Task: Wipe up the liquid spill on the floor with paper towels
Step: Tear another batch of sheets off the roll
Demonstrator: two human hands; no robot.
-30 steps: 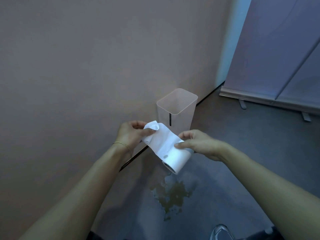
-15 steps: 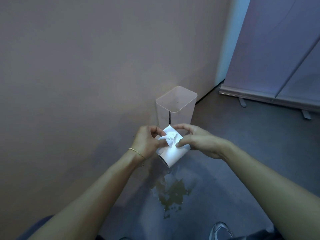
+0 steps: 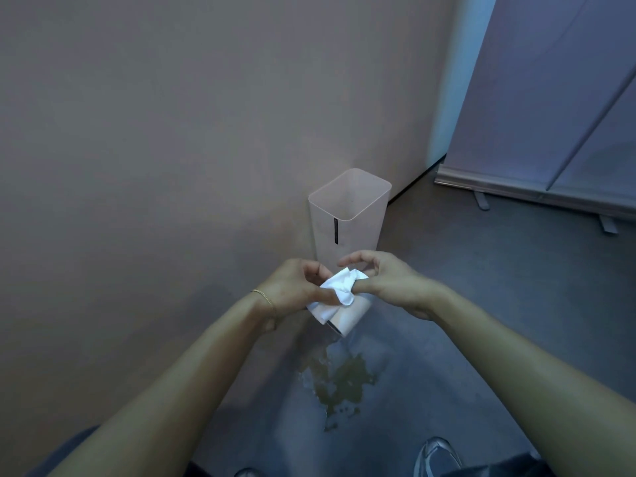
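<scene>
A yellowish-brown liquid spill (image 3: pixel 339 382) lies on the grey floor (image 3: pixel 481 304), near the foot of the wall. Above it, both hands hold a white paper towel roll (image 3: pixel 344 313) at chest height. My left hand (image 3: pixel 296 287) grips the roll's left side, thumb over the loose paper. My right hand (image 3: pixel 389 280) pinches the bunched white sheet (image 3: pixel 342 285) on top of the roll with thumb and fingers. The roll's open cardboard end points down toward the spill.
A tall translucent bin (image 3: pixel 347 218) stands against the beige wall (image 3: pixel 172 132) just behind my hands. A roll-up banner stand (image 3: pixel 550 98) with metal feet is at the right. My shoes (image 3: pixel 437 456) show at the bottom edge.
The stretched-out sheet has been gathered into a bunch on top of the roll. My left hand moved right, close to my right hand.
</scene>
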